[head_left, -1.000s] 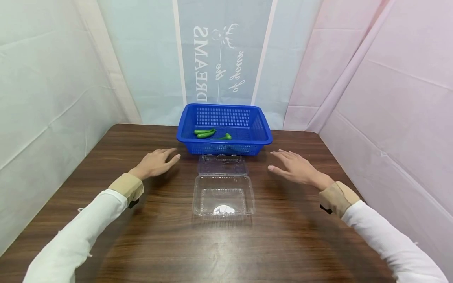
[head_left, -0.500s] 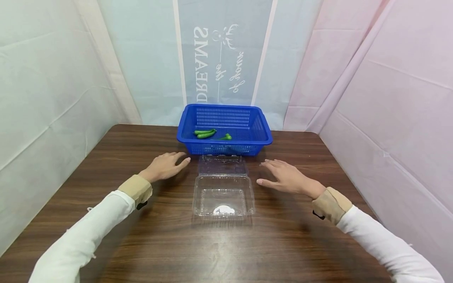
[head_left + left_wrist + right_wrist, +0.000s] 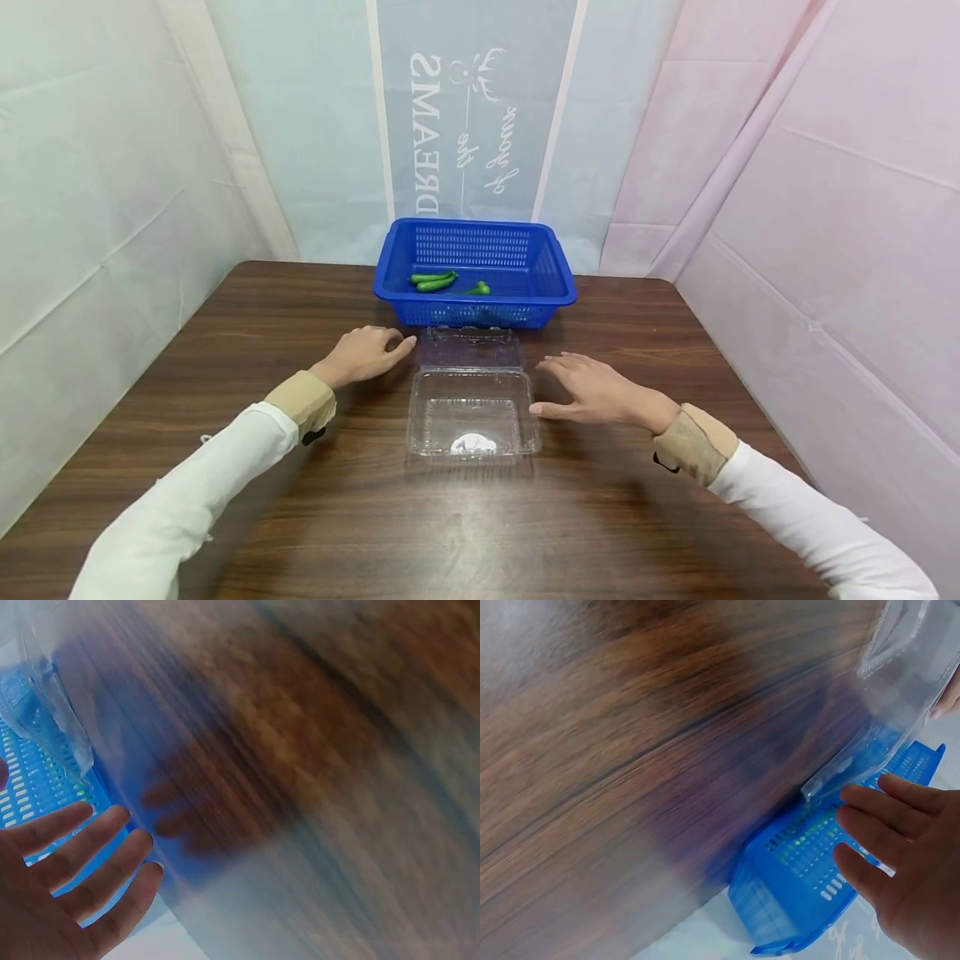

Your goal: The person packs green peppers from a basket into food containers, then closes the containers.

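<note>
A clear plastic clamshell box (image 3: 474, 427) lies unfolded on the table, its lid (image 3: 471, 350) folded back toward the basket. To its left is my left hand (image 3: 366, 353), fingers spread loosely, the thumb tip close to the lid's left edge. My right hand (image 3: 592, 392) hovers on the other side, its thumb tip right at the box's right rim. Neither hand holds anything. In the left wrist view the left fingers (image 3: 97, 859) are extended and apart; the right wrist view shows the right fingers (image 3: 885, 832) likewise, with the clear plastic beyond them.
Directly behind the lid stands a blue perforated basket (image 3: 476, 314). Inside it lie several slim green vegetables (image 3: 435, 284), partly hidden by its front wall. White cloth walls enclose the brown wooden table (image 3: 465, 533) at the back and sides.
Both hands have moved inward and slightly nearer the wearer, the left one rightward and the right one leftward, closing in on the clamshell box. Box, basket and vegetables have stayed put.
</note>
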### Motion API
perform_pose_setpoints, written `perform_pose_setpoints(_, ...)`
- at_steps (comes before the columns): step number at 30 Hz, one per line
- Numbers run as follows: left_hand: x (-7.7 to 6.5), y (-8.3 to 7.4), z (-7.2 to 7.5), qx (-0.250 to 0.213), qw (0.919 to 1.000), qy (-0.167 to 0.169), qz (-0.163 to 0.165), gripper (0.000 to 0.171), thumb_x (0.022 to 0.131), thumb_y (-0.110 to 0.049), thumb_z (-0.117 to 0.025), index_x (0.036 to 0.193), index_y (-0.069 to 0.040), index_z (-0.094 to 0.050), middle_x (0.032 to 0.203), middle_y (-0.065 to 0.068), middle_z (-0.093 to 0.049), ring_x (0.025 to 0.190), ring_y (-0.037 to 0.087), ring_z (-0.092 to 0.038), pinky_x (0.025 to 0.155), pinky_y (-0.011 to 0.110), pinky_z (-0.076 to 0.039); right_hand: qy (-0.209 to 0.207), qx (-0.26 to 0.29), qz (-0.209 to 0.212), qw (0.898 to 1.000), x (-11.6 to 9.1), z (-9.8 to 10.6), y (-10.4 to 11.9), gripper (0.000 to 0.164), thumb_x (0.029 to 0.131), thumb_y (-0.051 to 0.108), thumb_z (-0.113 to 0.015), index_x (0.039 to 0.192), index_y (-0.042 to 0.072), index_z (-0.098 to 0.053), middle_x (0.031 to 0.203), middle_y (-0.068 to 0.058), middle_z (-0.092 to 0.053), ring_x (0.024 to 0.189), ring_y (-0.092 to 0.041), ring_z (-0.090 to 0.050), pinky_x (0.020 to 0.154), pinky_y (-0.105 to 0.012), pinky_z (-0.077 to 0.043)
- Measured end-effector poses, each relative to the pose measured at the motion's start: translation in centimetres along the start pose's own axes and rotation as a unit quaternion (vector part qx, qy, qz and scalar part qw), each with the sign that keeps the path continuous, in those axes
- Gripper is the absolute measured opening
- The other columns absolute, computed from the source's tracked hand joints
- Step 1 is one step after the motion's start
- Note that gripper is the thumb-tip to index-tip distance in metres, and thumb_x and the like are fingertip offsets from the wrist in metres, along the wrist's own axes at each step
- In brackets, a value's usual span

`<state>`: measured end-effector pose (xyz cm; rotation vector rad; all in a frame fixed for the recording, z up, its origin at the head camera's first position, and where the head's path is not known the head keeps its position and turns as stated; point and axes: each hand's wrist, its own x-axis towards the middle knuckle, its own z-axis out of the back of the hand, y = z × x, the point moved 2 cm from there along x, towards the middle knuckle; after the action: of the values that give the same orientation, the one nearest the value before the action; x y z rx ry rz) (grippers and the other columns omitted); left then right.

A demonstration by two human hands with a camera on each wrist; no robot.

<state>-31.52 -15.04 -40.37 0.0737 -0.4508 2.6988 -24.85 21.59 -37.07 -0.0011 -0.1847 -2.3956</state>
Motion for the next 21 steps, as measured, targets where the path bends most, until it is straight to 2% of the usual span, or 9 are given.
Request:
perform_pose_setpoints(9,0.5,-0.7,-0.2,-0.005,0.9997,0.021,0.008,0.056,0.101,-0.051,-0.045,0.111,-0.002,-0.071,0.099,0.013,-0.072,0.089,0.031,-0.067,0.081,0.05,-0.054,0.031,0.004,0.012,0.999,0.0,-0.1,1.0,0.088,0.088,0.069,-0.056,0.135,-0.004,-0.051,0.136,-0.027,-0.053,0.13,-0.042,-0.047,0.109,-0.055,-0.035)
perform_pose_setpoints(16,0.8,-1.0,-0.7,-0.016,0.9996,0.023,0.006,0.053,0.101,-0.05,-0.047,0.106,-0.003,-0.072,0.085,0.006,-0.069,0.076,0.024,-0.063,0.074,0.046,-0.055,0.052,-0.001,0.013,0.999,0.0,-0.5,1.3,0.096,0.086,0.074,-0.055,0.138,-0.006,-0.047,0.139,-0.03,-0.049,0.133,-0.044,-0.043,0.113,-0.053,-0.03)
perform_pose_setpoints(21,1.0,-1.1,-0.9,-0.031,0.9993,0.02,0.002,0.046,0.1,-0.045,-0.051,0.101,-0.004,-0.072,0.083,0.004,-0.068,0.074,0.022,-0.062,0.072,0.044,-0.054,0.057,-0.008,0.022,0.998,0.1,-0.4,1.5,0.098,0.085,0.075,-0.055,0.139,-0.007,-0.047,0.139,-0.031,-0.049,0.133,-0.045,-0.043,0.113,-0.052,-0.029)
